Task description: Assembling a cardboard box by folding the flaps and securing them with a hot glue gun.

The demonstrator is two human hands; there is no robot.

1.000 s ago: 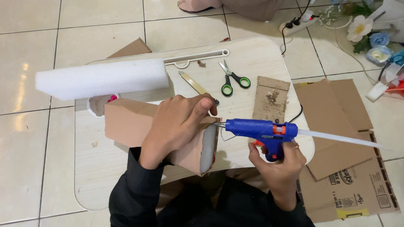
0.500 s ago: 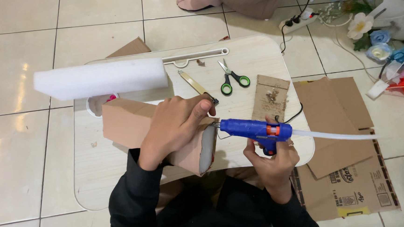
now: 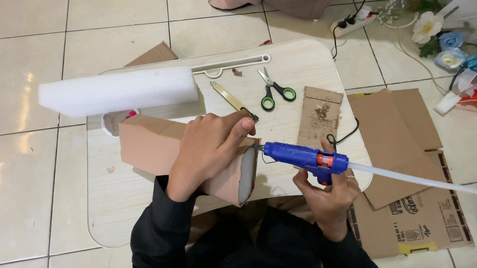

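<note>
The right hand (image 3: 327,192) grips a glue gun (image 3: 305,157), its nozzle now closer to the box (image 3: 162,147). The left hand (image 3: 211,146) clasps that box, which is foam-filled at its open end.

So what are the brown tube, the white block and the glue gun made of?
Brown tube: looks like matte cardboard, with a flat tan face and a pale foam-like core at its cut end. White block: probably soft foam, with a dull, slightly grainy surface. Glue gun: glossy blue plastic body with an orange band and a translucent stick at the back.
</note>
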